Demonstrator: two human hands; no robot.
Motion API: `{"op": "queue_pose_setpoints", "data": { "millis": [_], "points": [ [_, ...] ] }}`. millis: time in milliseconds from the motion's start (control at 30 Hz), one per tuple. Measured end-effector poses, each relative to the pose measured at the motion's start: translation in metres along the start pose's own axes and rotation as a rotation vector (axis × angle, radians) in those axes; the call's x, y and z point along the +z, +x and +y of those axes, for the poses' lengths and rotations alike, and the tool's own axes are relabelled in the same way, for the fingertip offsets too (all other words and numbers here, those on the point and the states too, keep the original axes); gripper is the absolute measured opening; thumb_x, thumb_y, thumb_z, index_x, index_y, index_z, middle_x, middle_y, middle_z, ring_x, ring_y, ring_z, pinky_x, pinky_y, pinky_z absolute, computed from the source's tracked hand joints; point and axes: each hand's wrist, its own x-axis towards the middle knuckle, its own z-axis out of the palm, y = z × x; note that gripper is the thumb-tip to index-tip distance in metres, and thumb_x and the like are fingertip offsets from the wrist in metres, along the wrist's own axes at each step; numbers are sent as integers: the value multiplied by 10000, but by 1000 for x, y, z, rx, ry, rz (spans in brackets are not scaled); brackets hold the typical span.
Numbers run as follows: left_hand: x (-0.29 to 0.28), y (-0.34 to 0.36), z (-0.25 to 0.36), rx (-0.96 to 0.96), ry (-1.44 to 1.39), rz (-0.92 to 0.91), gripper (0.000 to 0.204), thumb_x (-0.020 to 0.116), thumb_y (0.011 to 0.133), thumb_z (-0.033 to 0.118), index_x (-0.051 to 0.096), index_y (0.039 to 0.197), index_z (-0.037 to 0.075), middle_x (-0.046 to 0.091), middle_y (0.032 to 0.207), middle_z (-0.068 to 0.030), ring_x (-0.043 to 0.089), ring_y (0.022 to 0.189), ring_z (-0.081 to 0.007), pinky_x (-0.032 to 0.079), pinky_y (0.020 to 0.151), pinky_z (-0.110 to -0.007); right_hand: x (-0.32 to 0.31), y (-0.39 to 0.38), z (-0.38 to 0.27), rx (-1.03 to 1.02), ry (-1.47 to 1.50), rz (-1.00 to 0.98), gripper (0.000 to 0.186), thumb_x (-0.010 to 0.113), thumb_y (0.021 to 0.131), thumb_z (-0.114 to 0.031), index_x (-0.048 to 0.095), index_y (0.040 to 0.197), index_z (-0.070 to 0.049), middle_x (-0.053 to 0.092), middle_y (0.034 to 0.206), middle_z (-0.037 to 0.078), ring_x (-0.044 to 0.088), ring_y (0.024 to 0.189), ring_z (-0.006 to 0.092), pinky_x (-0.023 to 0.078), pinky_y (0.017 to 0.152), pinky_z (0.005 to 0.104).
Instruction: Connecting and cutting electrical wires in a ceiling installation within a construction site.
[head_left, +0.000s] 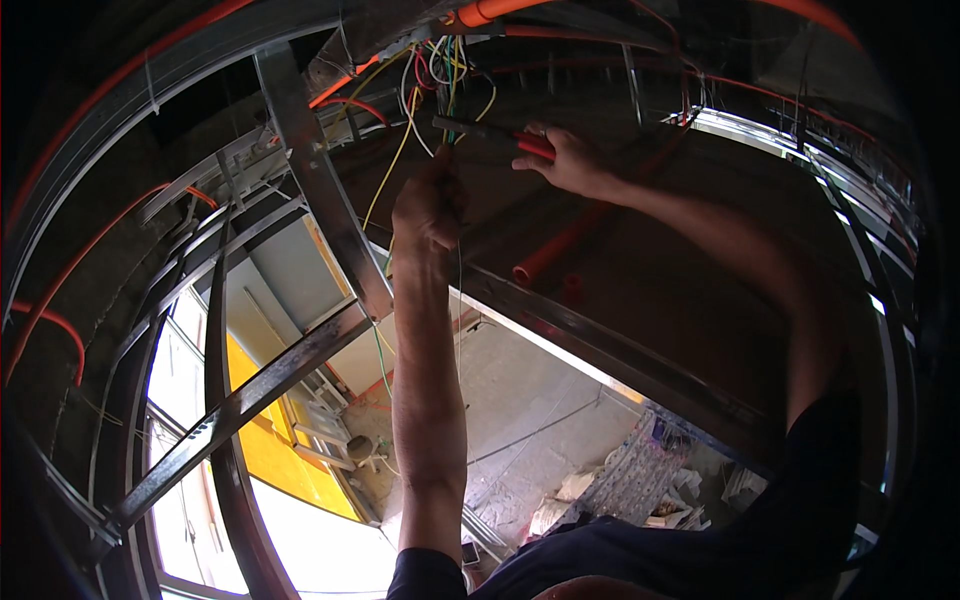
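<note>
My left hand (pixel 428 205) is raised in the centre, fingers closed on thin wires, with a green one (pixel 450 100) just above it. My right hand (pixel 572 162) grips red-handled pliers (pixel 535 143); their dark jaws are at the green wire, above my left fingertips, though I cannot tell whether they clamp it. A bundle of looped white, red, yellow and green wires (pixel 437 65) hangs at the top from beside an orange conduit (pixel 485 12). A yellow wire (pixel 385 180) runs down left of my left hand.
Metal ceiling framing (pixel 260 385) surrounds me on both sides. A dark board (pixel 660 320) is behind my arms, with loose orange pipes (pixel 550 250) on it. Far below are the floor (pixel 530 400), yellow panels (pixel 290 450) and a patterned cloth (pixel 640 465) among scattered materials.
</note>
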Motion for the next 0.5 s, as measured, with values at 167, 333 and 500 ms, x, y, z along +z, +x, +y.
{"op": "queue_pose_setpoints", "data": {
  "millis": [167,333,500],
  "points": [
    [-2,0,-2,8,32,-62,140,512,957,193,549,880,83,418,643,37,332,470,-75,269,420,-216,2,-2,4,-51,-8,70,660,694,783,-499,566,1162,26,633,1055,204,615,977,344,484,841,390],
    [-1,0,0,5,13,-47,138,512,957,195,551,881,87,428,652,37,324,474,-73,265,423,-215,3,-2,5,-67,-55,103,659,697,776,-505,576,1153,21,647,1022,186,626,951,334,491,824,384],
    [-2,1,1,-2,6,-38,132,519,955,194,548,875,93,421,651,39,316,471,-69,257,423,-215,1,0,4,-55,-56,63,656,699,773,-507,581,1154,14,649,1013,184,628,949,329,492,823,383]
  ]
}}
